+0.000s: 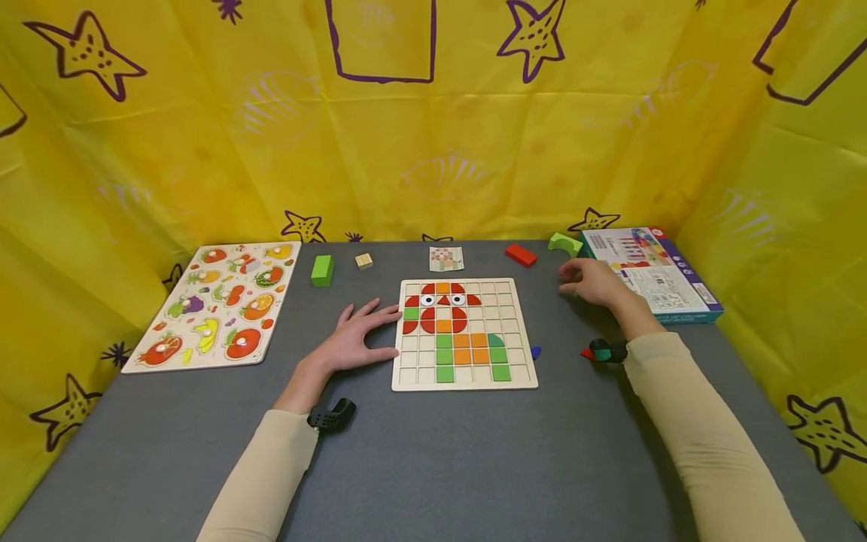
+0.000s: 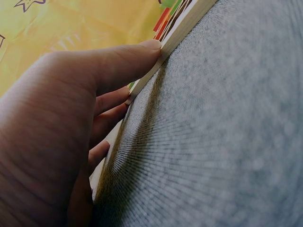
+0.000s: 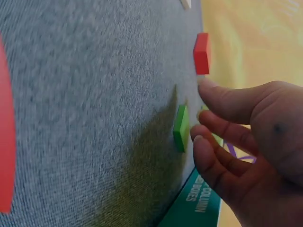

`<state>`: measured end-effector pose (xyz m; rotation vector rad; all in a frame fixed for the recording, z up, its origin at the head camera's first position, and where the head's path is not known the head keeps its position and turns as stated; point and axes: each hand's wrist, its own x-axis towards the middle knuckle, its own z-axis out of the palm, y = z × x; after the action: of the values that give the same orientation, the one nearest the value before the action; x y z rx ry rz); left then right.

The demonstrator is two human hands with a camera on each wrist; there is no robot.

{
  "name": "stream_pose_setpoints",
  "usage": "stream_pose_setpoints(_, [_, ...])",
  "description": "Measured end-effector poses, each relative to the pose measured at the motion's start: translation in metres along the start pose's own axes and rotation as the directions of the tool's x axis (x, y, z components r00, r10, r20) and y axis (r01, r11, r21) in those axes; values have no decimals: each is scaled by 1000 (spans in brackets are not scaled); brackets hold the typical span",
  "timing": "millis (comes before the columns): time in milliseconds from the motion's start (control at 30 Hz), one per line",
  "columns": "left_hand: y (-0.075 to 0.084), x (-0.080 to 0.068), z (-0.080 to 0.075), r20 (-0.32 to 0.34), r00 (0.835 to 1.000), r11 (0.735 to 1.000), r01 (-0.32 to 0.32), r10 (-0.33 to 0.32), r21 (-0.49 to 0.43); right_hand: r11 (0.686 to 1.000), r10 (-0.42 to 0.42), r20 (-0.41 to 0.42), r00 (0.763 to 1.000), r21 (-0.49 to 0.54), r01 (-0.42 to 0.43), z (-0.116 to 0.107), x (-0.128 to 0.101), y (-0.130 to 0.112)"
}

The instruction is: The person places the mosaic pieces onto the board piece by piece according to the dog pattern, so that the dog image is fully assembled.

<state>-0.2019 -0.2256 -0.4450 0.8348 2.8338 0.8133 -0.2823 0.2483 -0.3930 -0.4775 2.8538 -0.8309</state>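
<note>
A square wooden grid board (image 1: 413, 376) bears red, orange and green tiles and two eye pieces. At its left edge, my left hand (image 1: 355, 339) has its fingers spread; the thumb (image 2: 137, 54) touches the board's side. To the right, my right hand (image 1: 592, 286) hovers above the table near a green arch block (image 1: 565, 244). A small green tile (image 3: 181, 128) lies just off its fingertips in the right wrist view, hidden by the hand in the head view. Thumb and fingers are bent and apart, with nothing between them.
A fruit puzzle board (image 1: 203, 331) lies at left. Behind are a green block (image 1: 322, 271), small wooden block (image 1: 363, 260), pattern card (image 1: 445, 259) and red block (image 1: 521, 255). A flat box (image 1: 657, 278) lies at right. A blue piece (image 1: 536, 352) sits beside the grid board.
</note>
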Motion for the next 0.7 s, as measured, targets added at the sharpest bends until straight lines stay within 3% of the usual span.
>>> stream_pose_setpoints(367, [1, 0, 1, 1, 1000, 1000, -1, 1, 2, 986, 54, 50, 997, -159, -46, 2, 3, 7])
stream_pose_setpoints(700, [2, -1, -1, -3, 1000, 1000, 3, -3, -6, 991, 59, 58, 997, -122, -51, 4, 3, 3])
